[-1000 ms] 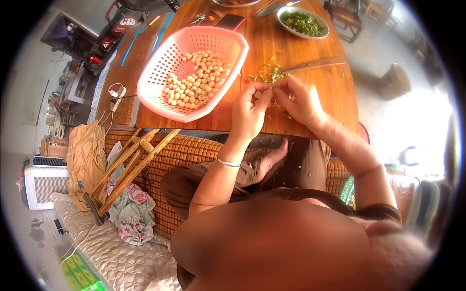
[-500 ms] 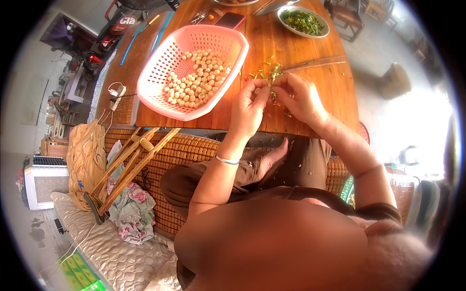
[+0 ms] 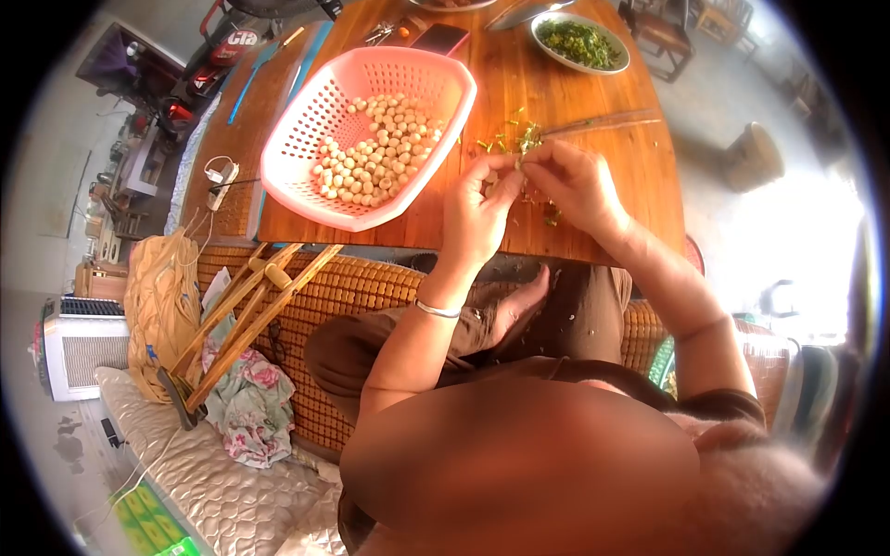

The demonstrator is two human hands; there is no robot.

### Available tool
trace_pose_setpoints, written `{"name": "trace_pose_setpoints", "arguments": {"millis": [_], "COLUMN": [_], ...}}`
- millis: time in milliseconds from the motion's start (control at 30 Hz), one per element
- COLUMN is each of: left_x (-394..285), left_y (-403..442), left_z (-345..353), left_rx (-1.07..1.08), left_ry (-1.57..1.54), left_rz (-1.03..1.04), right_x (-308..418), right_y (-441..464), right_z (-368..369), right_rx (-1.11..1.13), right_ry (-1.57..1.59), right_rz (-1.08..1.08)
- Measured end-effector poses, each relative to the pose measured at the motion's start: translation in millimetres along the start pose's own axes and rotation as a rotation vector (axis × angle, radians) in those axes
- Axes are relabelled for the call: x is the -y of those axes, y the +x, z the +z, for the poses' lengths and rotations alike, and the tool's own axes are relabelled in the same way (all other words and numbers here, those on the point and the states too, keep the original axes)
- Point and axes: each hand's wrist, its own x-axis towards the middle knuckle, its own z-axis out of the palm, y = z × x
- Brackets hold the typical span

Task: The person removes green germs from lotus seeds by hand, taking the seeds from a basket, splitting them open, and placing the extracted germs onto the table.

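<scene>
Fingertips of left hand and right hand pinched closed, nearly meeting, on a small pale-green bit; too small for me to name. Scraps just beyond them, basket off to their left. I'd brace the left pinch, peel with short light pulls from the right, table under both, no crushing.

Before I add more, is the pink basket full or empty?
Partly full: pale round pieces lie in the basket, its holed side bare.
</scene>
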Motion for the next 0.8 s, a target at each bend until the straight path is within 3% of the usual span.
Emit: {"name": "trace_pose_setpoints", "arguments": {"millis": [300,533,800], "left_x": [2,-3,-10], "left_y": [0,0,-1], "left_z": [0,3,4], "left_rx": [-0.029,0.005,-0.002], "left_ry": [0.087,0.095,0.017], "left_rz": [0.089,0.110,-0.027], "right_x": [1,-2,1], "right_y": [0,-1,-1], "right_z": [0,4,2], "right_rx": [0.034,-0.063,-0.079], "right_ry": [0.063,-0.188,-0.207], "right_rz": [0.053,-0.186,-0.188]}}
